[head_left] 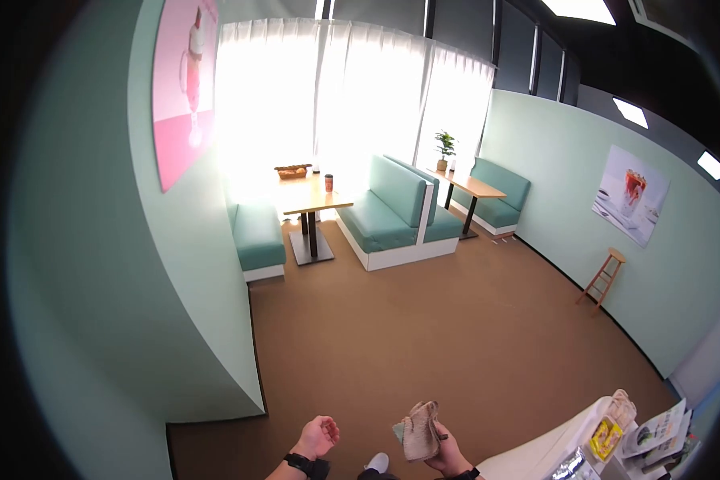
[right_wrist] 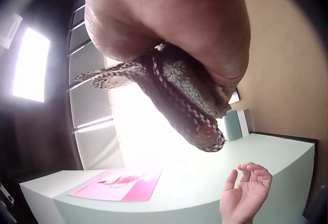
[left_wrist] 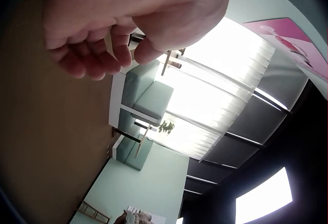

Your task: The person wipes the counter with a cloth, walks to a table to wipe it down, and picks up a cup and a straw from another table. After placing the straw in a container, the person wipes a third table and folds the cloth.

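My right hand (head_left: 450, 452) grips a folded beige-grey cloth (head_left: 421, 432) at the bottom middle of the head view. In the right wrist view the cloth (right_wrist: 184, 98) shows a checked edging and a fluffy greenish-grey inner face, and it hangs from between thumb and fingers. To its left my left hand (head_left: 320, 435) is held up, apart from the cloth, its fingers loosely curled and holding nothing. The left wrist view shows that hand (left_wrist: 154, 14) with the fingertips bent in. A dark band circles the left wrist.
A white-covered surface (head_left: 528, 456) at lower right bears a yellow packet (head_left: 606, 438), another cloth and printed sheets (head_left: 656, 432). Beyond the brown floor stand a wooden table (head_left: 316, 202) with a basket and cup, green benches (head_left: 388, 204), and a stool (head_left: 604, 276). A green wall rises at left.
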A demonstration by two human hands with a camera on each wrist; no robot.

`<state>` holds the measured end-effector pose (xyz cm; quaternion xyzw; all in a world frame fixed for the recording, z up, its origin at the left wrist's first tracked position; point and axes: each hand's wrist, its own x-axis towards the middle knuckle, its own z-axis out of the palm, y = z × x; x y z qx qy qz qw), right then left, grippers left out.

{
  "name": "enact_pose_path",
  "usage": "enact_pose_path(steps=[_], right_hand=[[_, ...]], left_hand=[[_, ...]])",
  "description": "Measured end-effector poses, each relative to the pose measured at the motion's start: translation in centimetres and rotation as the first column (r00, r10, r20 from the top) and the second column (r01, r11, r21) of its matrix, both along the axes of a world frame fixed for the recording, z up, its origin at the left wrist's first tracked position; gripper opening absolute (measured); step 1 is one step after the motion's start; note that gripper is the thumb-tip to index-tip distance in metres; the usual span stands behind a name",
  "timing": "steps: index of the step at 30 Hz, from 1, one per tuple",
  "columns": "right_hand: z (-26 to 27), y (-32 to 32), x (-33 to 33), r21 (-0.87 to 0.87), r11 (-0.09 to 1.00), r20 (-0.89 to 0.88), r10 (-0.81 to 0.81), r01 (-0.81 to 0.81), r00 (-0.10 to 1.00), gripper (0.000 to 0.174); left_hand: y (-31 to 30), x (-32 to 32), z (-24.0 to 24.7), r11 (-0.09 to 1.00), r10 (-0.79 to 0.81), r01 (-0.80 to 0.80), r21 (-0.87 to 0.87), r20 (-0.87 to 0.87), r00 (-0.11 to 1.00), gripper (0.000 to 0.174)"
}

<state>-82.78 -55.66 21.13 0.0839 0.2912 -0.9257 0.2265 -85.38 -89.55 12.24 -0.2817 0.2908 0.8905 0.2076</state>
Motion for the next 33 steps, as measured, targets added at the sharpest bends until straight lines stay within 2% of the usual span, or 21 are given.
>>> enact_pose_path(steps=[3, 6, 10, 14, 18, 22, 26, 29, 30, 32, 33], right_hand=[[0.8, 0.9, -5.3, -0.066, 0.992, 0.036, -0.109, 0.111, 0.993, 0.038], [0.9, 2.6, -11.6, -0.028, 0.986, -0.089, -0.166, 0.164, 0.982, 0.035], [4.7, 5.5, -18.2, 0.103, 0.956, -0.181, -0.253, 0.274, 0.950, 0.034], [3.8, 9.9, -23.1, 0.277, 0.899, -0.240, -0.278, 0.339, 0.930, 0.029], [0.6, 14.2, -26.3, 0.292, 0.846, -0.170, -0.413, 0.446, 0.895, 0.030], [-3.1, 18.3, -29.6, 0.262, 0.799, -0.061, -0.546, 0.541, 0.836, 0.022], [-5.5, 22.5, -34.2, 0.361, 0.646, 0.009, -0.724, 0.673, 0.690, 0.018], [-3.5, 25.1, -38.0, 0.374, 0.562, 0.025, -0.802, 0.738, 0.597, 0.020], [-2.6, 26.4, -39.2, 0.347, 0.578, 0.042, -0.796, 0.738, 0.604, 0.016], [-1.0, 28.4, -41.0, 0.282, 0.618, 0.085, -0.778, 0.733, 0.623, 0.028], [0.1, 29.1, -42.0, 0.266, 0.598, 0.120, -0.799, 0.756, 0.589, 0.024]], left_hand=[[0.2, -6.6, 1.5, 0.995, -0.031, 0.033, -0.090, 0.027, 0.999, 0.014], [1.2, -13.5, 3.6, 0.983, -0.069, 0.072, -0.168, 0.022, 0.997, 0.014], [4.1, -21.5, 6.7, 0.970, -0.130, 0.123, -0.209, -0.021, 0.991, 0.014], [8.6, -28.4, 4.2, 0.962, -0.215, 0.212, -0.174, 0.004, 0.977, 0.014], [12.6, -35.7, 0.8, 0.944, -0.304, 0.312, -0.108, 0.086, 0.949, 0.013], [17.5, -44.1, -0.3, 0.905, -0.393, 0.410, -0.116, 0.150, 0.907, 0.014], [22.1, -54.7, -3.3, 0.882, -0.465, 0.471, -0.024, 0.121, 0.877, 0.014], [26.6, -62.0, -2.4, 0.844, -0.532, 0.537, -0.004, 0.120, 0.838, 0.013], [28.5, -64.5, -2.1, 0.830, -0.553, 0.558, -0.012, 0.119, 0.824, 0.013], [32.0, -68.9, -1.3, 0.803, -0.586, 0.594, -0.041, 0.124, 0.801, 0.013], [33.6, -70.9, -0.4, 0.783, -0.609, 0.619, -0.064, 0.124, 0.783, 0.013]])
